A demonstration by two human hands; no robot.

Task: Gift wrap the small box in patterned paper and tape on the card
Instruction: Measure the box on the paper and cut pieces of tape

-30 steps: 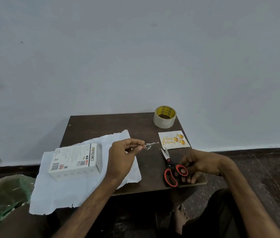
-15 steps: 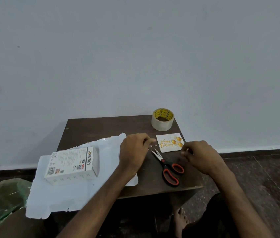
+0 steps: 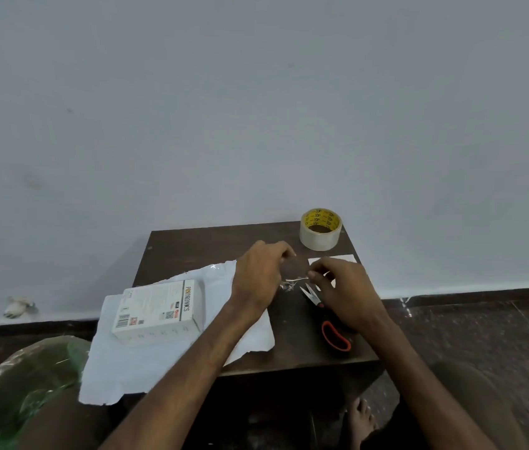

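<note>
Down at the near edge of the table, a bare foot rests on the floor, and a green bag bulges off the table's near-left corner. The wrapping paper lies white side up on the table's left half and hangs over the near edge. The small box sits flat on it, unwrapped, label up. On the table's right side lie the scissors, orange handle toward the near edge, blades slightly parted. Just above them, both hands meet mid-table. The left hand has its fingers curled in on one end of a crumpled scrap of tape. The right hand pinches the other end between thumb and fingertip, its other fingers loosely bent. Behind the right hand the card peeks out, mostly covered. At the table's far-right corner stands the tape roll, yellow core up, against the pale wall.
</note>
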